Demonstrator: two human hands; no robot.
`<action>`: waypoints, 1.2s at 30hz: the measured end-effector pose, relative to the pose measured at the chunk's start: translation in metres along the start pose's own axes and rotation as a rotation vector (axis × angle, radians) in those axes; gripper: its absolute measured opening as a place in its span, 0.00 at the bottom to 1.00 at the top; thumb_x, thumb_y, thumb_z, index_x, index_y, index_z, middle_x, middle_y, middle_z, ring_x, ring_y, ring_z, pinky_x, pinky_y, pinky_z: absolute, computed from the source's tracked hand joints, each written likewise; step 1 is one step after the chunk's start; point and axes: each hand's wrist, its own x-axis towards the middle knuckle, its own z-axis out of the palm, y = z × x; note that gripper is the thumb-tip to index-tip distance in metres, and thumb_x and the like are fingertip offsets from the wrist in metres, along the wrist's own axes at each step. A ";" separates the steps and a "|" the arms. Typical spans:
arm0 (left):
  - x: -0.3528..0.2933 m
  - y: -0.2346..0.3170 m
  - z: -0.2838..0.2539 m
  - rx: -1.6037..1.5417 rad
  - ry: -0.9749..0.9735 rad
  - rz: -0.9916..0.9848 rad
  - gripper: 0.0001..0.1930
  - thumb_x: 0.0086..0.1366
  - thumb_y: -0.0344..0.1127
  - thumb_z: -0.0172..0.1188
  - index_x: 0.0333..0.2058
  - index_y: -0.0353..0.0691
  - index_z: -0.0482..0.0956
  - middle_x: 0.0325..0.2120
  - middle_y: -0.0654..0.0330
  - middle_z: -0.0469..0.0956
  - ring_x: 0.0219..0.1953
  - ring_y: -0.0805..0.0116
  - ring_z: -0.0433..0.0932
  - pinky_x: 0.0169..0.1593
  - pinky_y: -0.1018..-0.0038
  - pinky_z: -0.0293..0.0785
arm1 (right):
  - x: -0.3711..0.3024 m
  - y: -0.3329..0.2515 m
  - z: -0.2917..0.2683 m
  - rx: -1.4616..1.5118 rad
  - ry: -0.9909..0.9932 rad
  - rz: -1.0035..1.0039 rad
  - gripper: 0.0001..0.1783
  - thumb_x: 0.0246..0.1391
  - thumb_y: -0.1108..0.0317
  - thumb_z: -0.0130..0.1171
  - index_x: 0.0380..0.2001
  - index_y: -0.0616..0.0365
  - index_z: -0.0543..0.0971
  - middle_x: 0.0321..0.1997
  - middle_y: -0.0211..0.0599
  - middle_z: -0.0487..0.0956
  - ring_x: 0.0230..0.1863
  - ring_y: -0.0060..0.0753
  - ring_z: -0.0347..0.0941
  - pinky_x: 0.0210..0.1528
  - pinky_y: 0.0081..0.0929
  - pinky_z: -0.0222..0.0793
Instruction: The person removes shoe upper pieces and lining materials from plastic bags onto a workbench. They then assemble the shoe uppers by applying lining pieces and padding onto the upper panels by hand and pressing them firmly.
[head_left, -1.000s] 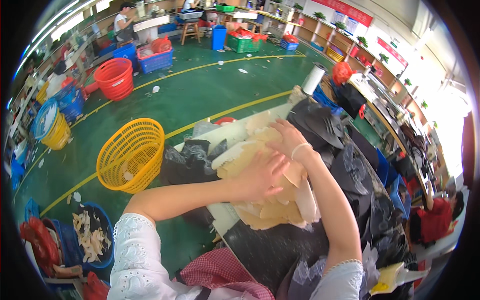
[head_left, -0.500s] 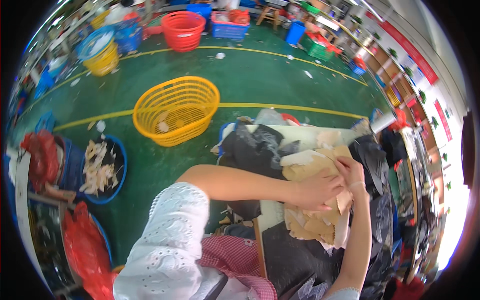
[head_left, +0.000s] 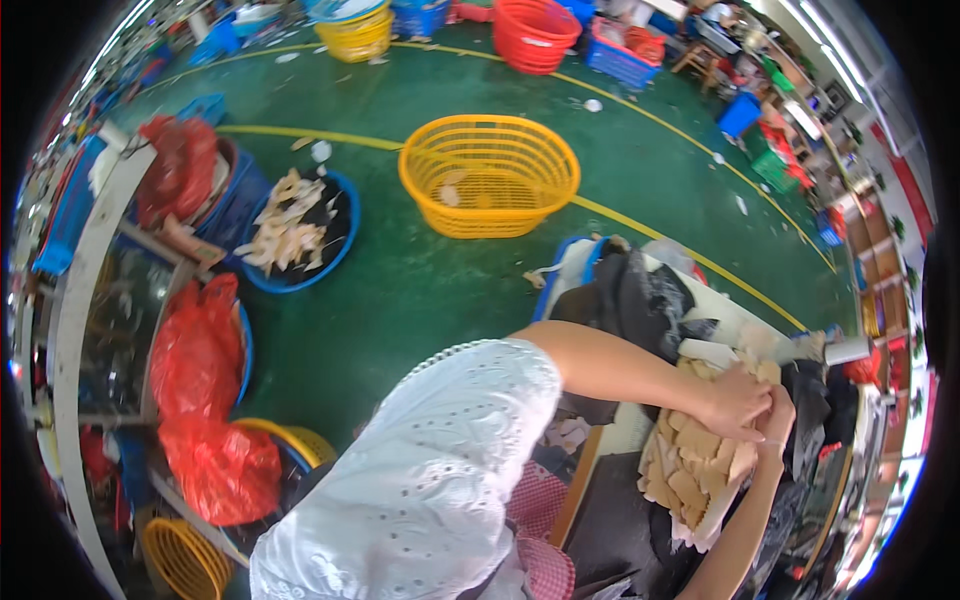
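Your left hand (head_left: 738,402), fingers half bent, now meets your right hand (head_left: 777,412), its fingers bent too; a second ago they were apart, so your handling has narrowed to one spot. Overlapping fingers hide whether either holds a piece. The tan scalloped cutouts (head_left: 690,460) lie under and nearer you, beside black sheeting (head_left: 618,300); your right forearm (head_left: 746,530) hides their edge.
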 end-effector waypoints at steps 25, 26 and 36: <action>-0.031 0.137 -0.004 -1.043 -0.185 0.196 0.57 0.52 0.41 0.70 0.67 0.38 0.33 0.68 0.54 0.41 0.69 0.59 0.44 0.68 0.64 0.44 | -0.163 -0.144 -0.022 0.093 0.774 0.208 0.12 0.59 0.67 0.55 0.27 0.64 0.74 0.17 0.38 0.71 0.16 0.22 0.65 0.21 0.24 0.61; -0.033 0.145 -0.001 -1.084 -0.109 0.163 0.45 0.59 0.38 0.64 0.67 0.36 0.44 0.66 0.52 0.49 0.67 0.57 0.51 0.67 0.66 0.48 | -0.171 -0.145 -0.024 0.157 0.737 0.157 0.12 0.61 0.65 0.53 0.27 0.63 0.73 0.15 0.34 0.70 0.14 0.19 0.64 0.19 0.21 0.60; -0.002 -0.004 -0.038 -0.159 -0.174 0.017 0.31 0.52 0.26 0.61 0.57 0.37 0.65 0.55 0.48 0.67 0.54 0.59 0.70 0.53 0.64 0.70 | -0.281 -0.154 -0.077 0.377 0.977 0.347 0.16 0.64 0.59 0.50 0.27 0.58 0.72 0.15 0.22 0.64 0.12 0.15 0.61 0.16 0.16 0.56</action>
